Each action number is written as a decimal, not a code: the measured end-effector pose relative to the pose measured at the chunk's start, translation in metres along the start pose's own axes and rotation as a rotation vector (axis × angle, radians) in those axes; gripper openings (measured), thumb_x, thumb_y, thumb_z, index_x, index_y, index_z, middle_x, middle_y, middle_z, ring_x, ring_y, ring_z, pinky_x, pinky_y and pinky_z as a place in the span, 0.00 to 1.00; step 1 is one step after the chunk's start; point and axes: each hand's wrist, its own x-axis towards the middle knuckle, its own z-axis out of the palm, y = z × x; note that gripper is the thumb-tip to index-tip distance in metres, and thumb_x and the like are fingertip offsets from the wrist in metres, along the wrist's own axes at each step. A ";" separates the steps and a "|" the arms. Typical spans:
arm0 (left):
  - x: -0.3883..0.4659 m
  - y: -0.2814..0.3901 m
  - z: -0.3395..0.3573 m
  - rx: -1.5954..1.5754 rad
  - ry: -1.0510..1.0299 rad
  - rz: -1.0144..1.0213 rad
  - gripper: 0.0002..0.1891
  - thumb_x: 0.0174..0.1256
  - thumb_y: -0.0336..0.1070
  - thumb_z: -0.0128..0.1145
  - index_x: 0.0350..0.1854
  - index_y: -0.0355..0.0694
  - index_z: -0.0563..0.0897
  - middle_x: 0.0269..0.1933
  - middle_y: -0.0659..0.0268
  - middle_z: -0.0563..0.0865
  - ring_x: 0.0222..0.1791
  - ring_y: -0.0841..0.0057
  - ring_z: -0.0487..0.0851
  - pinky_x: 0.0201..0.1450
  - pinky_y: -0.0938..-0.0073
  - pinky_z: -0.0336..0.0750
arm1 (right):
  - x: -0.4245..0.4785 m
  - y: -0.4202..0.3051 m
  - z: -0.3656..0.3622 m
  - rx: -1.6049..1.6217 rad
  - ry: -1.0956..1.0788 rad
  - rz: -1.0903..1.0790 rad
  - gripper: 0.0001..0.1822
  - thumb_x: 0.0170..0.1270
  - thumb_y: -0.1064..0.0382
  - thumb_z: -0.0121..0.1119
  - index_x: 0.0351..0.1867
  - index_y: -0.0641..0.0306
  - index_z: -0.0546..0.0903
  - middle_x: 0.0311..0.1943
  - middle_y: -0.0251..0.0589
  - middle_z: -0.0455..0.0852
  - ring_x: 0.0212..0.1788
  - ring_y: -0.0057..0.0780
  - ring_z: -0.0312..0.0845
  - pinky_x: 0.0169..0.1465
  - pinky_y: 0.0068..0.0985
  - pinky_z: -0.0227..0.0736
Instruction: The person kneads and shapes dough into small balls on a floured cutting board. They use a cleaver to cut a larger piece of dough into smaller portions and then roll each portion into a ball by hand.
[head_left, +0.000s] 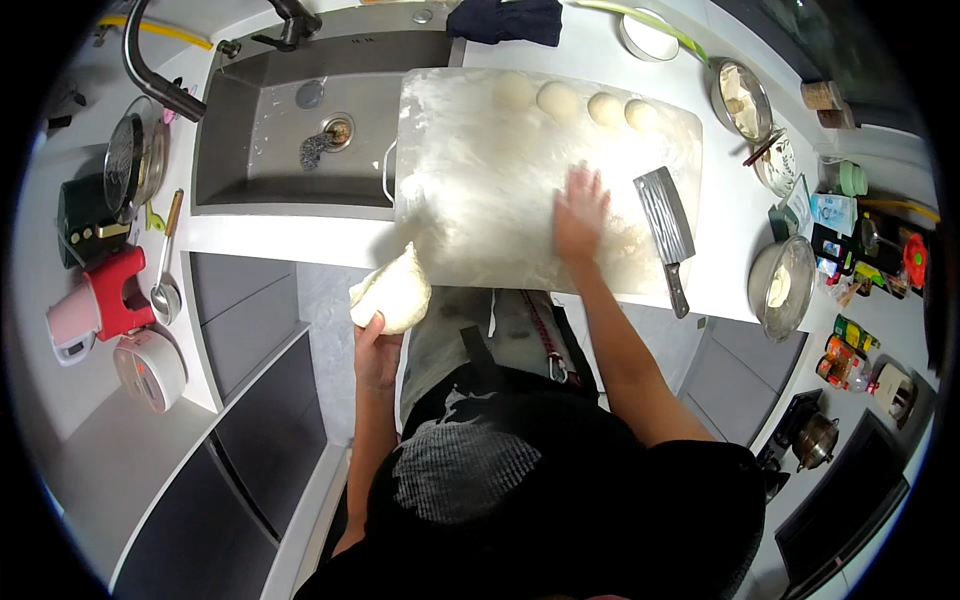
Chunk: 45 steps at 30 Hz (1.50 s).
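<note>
A large soft lump of dough (397, 292) rests in my left hand (377, 352), held up in front of the counter's edge, left of my body. My right hand (581, 214) is slightly blurred, palm down with fingers extended, over the floured metal board (480, 202); whether it touches the surface I cannot tell. Along the board's far side lie several round dough balls (558, 101). To the right of that hand a cleaver (666, 225) lies on the board, its dark handle (676, 289) pointing toward me and past the near edge. Flour is smeared across the board.
Left of the board is a steel sink (251, 176) under a dark faucet (154, 86). A dark cloth (504, 21) and a white bowl (649, 37) are behind it. On the right stand a metal bowl (741, 101) and another bowl with dough (780, 289). A ladle (166, 292) lies far left.
</note>
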 end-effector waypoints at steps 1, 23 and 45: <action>0.000 0.000 0.001 0.010 0.000 -0.013 0.33 0.66 0.33 0.60 0.72 0.35 0.63 0.68 0.56 0.73 0.68 0.62 0.73 0.71 0.58 0.69 | 0.001 -0.023 0.005 0.062 0.018 -0.052 0.30 0.73 0.52 0.49 0.73 0.60 0.65 0.74 0.42 0.64 0.78 0.45 0.52 0.78 0.51 0.42; 0.170 -0.090 0.153 1.549 -0.973 0.583 0.28 0.52 0.22 0.61 0.60 0.34 0.71 0.62 0.50 0.75 0.63 0.48 0.72 0.64 0.57 0.69 | 0.045 0.010 -0.060 1.148 -0.013 0.305 0.13 0.72 0.64 0.50 0.48 0.67 0.84 0.43 0.53 0.86 0.45 0.47 0.84 0.50 0.31 0.76; 0.179 -0.105 0.098 1.170 -0.162 0.112 0.26 0.56 0.29 0.66 0.58 0.32 0.74 0.50 0.51 0.77 0.53 0.57 0.78 0.55 0.62 0.75 | 0.061 -0.060 0.018 0.622 -0.232 0.215 0.19 0.71 0.50 0.46 0.36 0.60 0.83 0.35 0.47 0.85 0.40 0.50 0.79 0.46 0.43 0.73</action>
